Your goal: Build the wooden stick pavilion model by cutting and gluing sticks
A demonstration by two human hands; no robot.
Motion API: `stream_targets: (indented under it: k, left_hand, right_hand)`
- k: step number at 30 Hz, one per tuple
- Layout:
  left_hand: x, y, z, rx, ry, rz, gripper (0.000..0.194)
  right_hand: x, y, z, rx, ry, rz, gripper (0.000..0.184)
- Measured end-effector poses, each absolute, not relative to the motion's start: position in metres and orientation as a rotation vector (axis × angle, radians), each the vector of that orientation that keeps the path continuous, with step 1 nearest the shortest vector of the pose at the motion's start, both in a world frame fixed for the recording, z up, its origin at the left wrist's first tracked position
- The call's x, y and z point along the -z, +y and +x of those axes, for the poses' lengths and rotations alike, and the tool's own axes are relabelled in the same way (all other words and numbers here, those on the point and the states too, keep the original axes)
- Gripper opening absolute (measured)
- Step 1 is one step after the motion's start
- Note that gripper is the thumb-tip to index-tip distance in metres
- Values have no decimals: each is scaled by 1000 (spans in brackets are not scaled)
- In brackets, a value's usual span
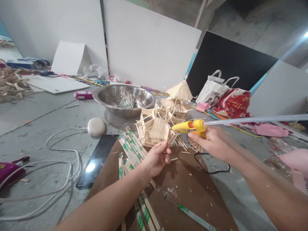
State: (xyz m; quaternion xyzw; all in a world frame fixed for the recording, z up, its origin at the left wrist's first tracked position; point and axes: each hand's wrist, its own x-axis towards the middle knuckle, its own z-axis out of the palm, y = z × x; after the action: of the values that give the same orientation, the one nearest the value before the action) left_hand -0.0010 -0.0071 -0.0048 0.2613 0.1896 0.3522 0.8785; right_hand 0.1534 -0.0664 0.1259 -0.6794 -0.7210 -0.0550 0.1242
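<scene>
Down on a grey floor (60, 118), the person is working with two bare hands. The right hand (214, 141) is wrapped tight around a yellow glue gun (190, 126). A long clear glue stick (255, 120) pokes out the back of it. The gun's tip points at a little house made of thin wooden sticks (154, 128), and the tip is right at its side. The left hand (156, 158) pinches the bottom edge of the stick house with its fingers. The house sits at the far edge of a brown board (187, 186). Green and white chopstick packets (130, 149) lie on the board beside the hand. A black phone (97, 163) lies just left of the board. A white cord (57, 160) curls across the floor. A shiny metal bowl (124, 98) sits behind the house. Big white boards (149, 45) and a black board (228, 61) lean against the wall. Bags (226, 96) and pink paper (269, 130) lie on the right.
</scene>
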Motion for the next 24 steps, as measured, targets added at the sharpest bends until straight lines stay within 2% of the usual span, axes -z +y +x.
stream_targets:
  k: [24]
  left_hand:
    - [8, -11, -2, -725, 328, 535, 19]
  right_hand:
    - [-127, -69, 155, 155, -2093, -1945, 33]
